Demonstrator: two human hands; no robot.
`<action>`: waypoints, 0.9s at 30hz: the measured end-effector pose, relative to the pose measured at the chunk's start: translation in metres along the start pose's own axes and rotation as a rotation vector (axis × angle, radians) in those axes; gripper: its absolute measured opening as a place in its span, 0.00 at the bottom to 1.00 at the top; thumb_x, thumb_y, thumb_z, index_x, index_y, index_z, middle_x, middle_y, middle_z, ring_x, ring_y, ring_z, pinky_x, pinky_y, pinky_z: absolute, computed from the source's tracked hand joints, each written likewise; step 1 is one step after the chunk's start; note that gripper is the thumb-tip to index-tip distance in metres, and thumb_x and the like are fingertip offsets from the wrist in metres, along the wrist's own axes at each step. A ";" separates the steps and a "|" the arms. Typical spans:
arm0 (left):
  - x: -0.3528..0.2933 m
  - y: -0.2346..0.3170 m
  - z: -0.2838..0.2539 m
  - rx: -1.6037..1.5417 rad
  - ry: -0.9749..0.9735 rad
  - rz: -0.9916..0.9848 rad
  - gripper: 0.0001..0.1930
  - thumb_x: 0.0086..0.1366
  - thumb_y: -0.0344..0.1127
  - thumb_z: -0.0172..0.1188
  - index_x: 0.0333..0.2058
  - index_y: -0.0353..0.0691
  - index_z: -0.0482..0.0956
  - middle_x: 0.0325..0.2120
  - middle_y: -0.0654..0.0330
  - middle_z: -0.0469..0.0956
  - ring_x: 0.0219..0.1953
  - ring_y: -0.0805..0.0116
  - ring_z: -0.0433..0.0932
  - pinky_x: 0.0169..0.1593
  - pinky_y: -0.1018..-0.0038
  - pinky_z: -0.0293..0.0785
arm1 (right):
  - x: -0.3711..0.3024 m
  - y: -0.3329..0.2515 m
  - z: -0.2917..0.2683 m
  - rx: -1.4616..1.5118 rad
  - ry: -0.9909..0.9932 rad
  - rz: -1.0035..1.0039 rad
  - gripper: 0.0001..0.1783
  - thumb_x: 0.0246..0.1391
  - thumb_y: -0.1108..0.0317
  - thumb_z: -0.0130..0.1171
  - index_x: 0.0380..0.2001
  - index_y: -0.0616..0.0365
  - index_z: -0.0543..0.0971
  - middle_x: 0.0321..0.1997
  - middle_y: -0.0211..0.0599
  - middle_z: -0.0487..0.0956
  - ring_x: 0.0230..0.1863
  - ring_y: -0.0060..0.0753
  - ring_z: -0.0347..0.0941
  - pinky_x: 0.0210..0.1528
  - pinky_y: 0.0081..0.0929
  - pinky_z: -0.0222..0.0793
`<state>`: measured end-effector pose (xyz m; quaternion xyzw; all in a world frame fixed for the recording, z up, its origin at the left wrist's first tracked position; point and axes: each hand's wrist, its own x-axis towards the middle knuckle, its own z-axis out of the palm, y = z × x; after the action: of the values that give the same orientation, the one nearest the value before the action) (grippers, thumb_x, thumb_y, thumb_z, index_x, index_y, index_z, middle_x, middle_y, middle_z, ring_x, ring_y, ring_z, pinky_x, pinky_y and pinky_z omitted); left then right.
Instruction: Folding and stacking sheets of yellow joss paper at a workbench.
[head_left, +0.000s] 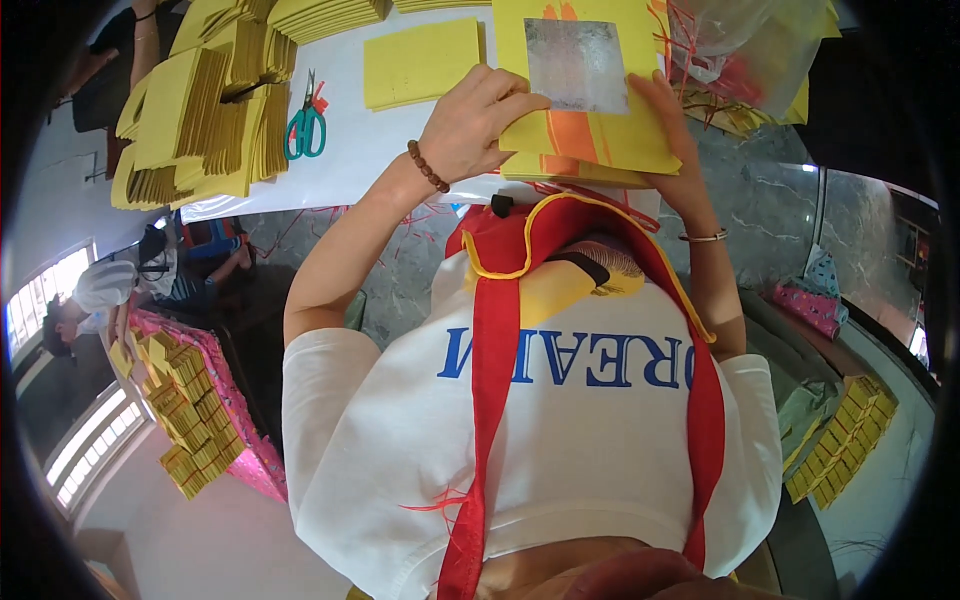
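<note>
A stack of yellow paper sheets lies at the table's front edge, its top sheet bearing a silver square and orange patches. Its left edge is pinched by my left hand, whose fingers are bent; a brown bead bracelet circles that wrist. My right hand grips the right side of the stack, partly hidden behind the paper. Left of my left hand, a smaller yellow paper stack lies flat on the white table. Scissors with green handles and a red tie rest farther left.
Piled yellow paper bundles crowd the table's left side. A clear plastic bag and red strings are at the right. Another person is at the far left by more yellow bundles. Further bundles are at lower right.
</note>
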<state>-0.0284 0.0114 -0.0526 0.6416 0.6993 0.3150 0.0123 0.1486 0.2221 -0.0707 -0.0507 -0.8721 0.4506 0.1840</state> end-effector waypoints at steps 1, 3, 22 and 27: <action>0.001 0.000 0.000 0.001 0.003 0.001 0.25 0.42 0.29 0.63 0.45 0.45 0.75 0.37 0.59 0.71 0.40 0.58 0.68 0.44 0.68 0.67 | 0.000 0.000 -0.002 -0.002 0.000 -0.003 0.39 0.40 0.72 0.62 0.60 0.50 0.62 0.65 0.38 0.58 0.69 0.37 0.47 0.65 0.33 0.47; 0.004 -0.002 0.001 0.020 0.001 0.007 0.24 0.42 0.30 0.63 0.43 0.46 0.76 0.34 0.60 0.71 0.38 0.59 0.69 0.42 0.69 0.68 | 0.003 0.000 -0.007 0.021 -0.073 -0.064 0.36 0.39 0.71 0.62 0.57 0.50 0.66 0.63 0.39 0.62 0.68 0.39 0.48 0.66 0.34 0.45; -0.003 0.019 -0.009 0.071 -0.080 0.160 0.17 0.50 0.36 0.56 0.41 0.43 0.77 0.35 0.60 0.72 0.38 0.62 0.70 0.40 0.71 0.67 | -0.013 -0.021 -0.009 -0.125 -0.176 -0.147 0.09 0.43 0.65 0.61 0.32 0.46 0.77 0.47 0.26 0.76 0.62 0.39 0.61 0.64 0.44 0.46; 0.004 0.016 -0.011 -0.061 -0.088 0.126 0.16 0.50 0.37 0.58 0.40 0.43 0.76 0.36 0.60 0.72 0.38 0.61 0.69 0.41 0.70 0.67 | -0.014 -0.019 -0.011 -0.065 -0.196 -0.077 0.10 0.42 0.64 0.62 0.32 0.46 0.76 0.48 0.27 0.77 0.62 0.40 0.61 0.64 0.44 0.46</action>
<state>-0.0195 0.0101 -0.0347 0.6967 0.6465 0.3079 0.0429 0.1674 0.2156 -0.0538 0.0214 -0.9013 0.4175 0.1132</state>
